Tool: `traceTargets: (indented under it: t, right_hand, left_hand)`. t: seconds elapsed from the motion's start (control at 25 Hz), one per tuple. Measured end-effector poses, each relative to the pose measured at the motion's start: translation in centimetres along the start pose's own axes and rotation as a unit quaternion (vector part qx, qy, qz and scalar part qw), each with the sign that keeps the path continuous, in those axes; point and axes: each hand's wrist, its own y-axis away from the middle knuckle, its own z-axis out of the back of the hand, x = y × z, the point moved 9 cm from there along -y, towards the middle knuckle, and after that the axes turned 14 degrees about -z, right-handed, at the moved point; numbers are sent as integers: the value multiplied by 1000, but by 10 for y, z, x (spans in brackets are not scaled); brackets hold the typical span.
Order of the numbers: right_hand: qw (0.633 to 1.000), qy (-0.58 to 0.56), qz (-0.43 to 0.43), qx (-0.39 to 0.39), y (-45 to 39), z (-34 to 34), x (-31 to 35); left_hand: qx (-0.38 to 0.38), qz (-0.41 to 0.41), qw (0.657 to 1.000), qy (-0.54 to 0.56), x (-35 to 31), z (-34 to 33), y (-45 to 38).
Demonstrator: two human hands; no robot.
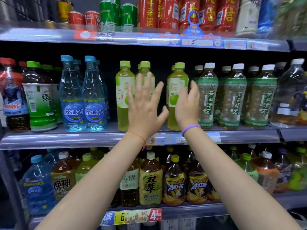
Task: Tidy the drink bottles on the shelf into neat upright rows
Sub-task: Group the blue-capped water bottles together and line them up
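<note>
Hands up at the middle shelf (66, 138) now, both reaching toward the yellow-green apple drink bottles. Left hand (144, 107) is spread flat, fingers straight, grip released, covering the second green-capped bottle (145, 70) just right of the first one (123, 95), both standing upright. Right hand (187, 105) sits at the right flank of the third green-capped bottle (177, 90), fingers loosely curved, holding nothing that shows; contact can't be told. White-capped jasmine tea bottles (232, 97) stand upright in a row just to the right.
</note>
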Motion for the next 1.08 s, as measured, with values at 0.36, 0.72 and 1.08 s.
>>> traceTargets:
  t: [0.36, 0.72, 1.08]
  right_hand:
    - [936, -89, -312, 139, -35, -32, -81]
    - [927, -95, -286, 225, -27, -49, -71]
    - [922, -138, -289, 216, -32, -63, -69]
  left_hand:
    - [54, 16, 996, -75, 5, -35, 6]
    - [34, 16, 999, -35, 5, -33, 9]
    - [21, -3, 1000, -16, 5, -32, 11]
